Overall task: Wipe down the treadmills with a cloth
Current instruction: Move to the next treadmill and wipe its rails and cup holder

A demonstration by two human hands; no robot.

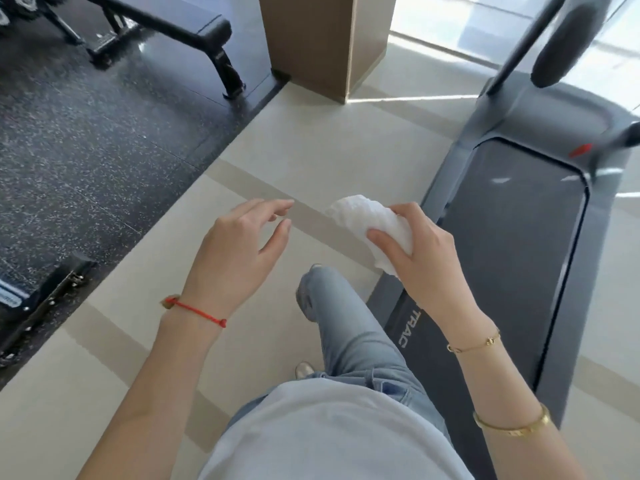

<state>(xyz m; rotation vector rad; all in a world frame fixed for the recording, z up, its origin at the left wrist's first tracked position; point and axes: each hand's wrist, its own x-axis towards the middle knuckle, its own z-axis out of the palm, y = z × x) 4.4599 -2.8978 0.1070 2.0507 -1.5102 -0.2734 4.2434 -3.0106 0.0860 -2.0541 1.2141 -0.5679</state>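
View: looking down from the head at two bare arms, a person standing on pale tile floor (301, 147).
R hand (420, 252): fingers and thumb curled round a bunched white cloth (367, 216); firm wrap, wad sticks out past the thumb side toward the L hand.
L hand (239, 244): holds nothing; fingers loose, slightly curled, spread apart; near the cloth but not touching it.
Cloth: in the air, in the R grip, w/ the treadmill (512, 216) below and just right of the grip; no contact w/ it yet.
Treadmill: dark belt, grey side rails; upright and handlebar up beyond the grip, blurred.
Handling (judged): cloth looks light, soft, limp; it crumples, won't slip much. Best held as a wad in the palm w/ a flat face left free for wiping. Could shed folds if gripped by one corner.
Step (judged): wiping not begun here; next the cloth must come down onto a rail or the handlebar.
Other: bench (166, 26) far left of the grip on black mat (86, 150); pillar (318, 39) ahead.
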